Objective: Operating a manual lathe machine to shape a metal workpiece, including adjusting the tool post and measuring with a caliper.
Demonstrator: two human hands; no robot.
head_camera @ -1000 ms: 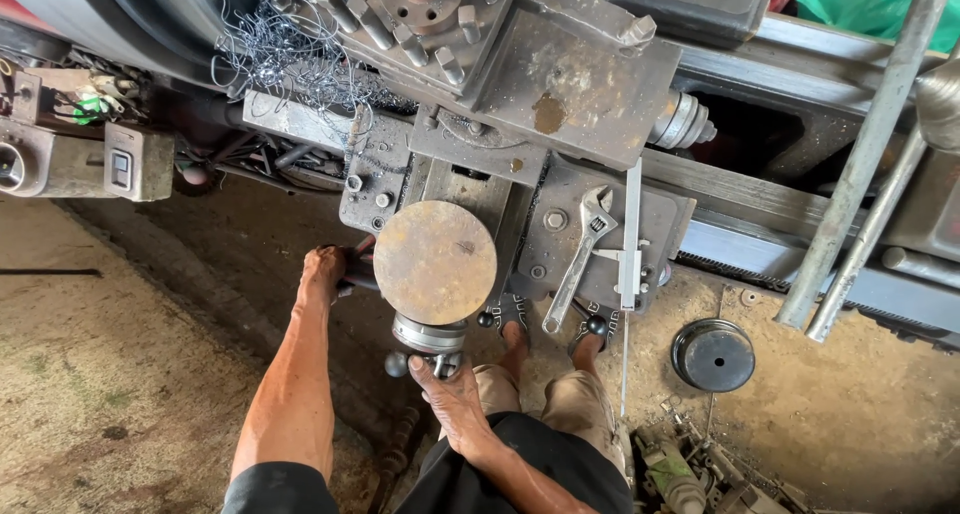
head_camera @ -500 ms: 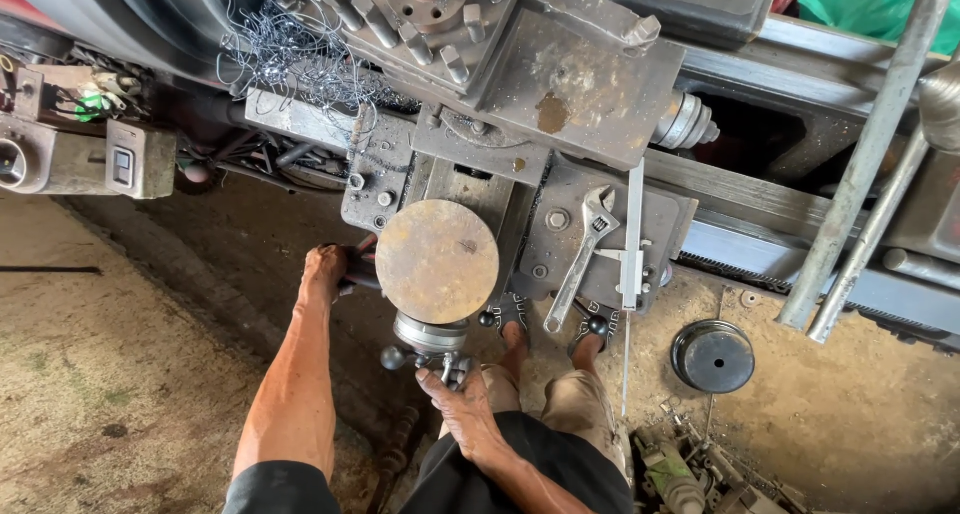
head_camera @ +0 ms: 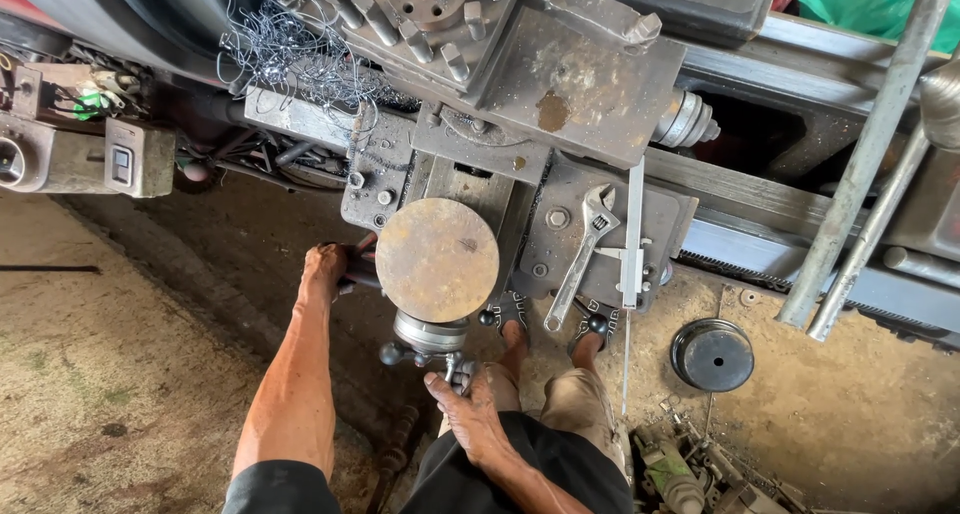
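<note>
At the bottom centre of the frame the right hand (head_camera: 468, 406) closes its fingers (head_camera: 447, 386) round the crank handle (head_camera: 432, 352) of the lathe's cross slide, just under the rusty round steel disc (head_camera: 437, 260) that lies flat on the carriage in mid-frame. To the left of the disc, the left hand (head_camera: 327, 266) reaches in at the carriage's side lever (head_camera: 358, 274); its fingers are hidden behind the lever and the disc, so I cannot tell whether they grip or merely rest there. By the look of it, the step in hand is cranking the slide by its handle, and the next move would call for a steady turn of the right wrist while the left keeps its hold at the side.

Beyond the hands, an adjustable wrench (head_camera: 581, 257) lies slanting on the carriage, right of the disc, with a thin steel rule (head_camera: 632, 244) beside it. A black round cap (head_camera: 712, 355) sits on the dirt floor at lower right. No bin or tray shows; the nearest thing to contents is the tangle of wire-like swarf (head_camera: 290, 49) heaped on the lathe bed at upper left, beside the tool post (head_camera: 440, 4).
</note>
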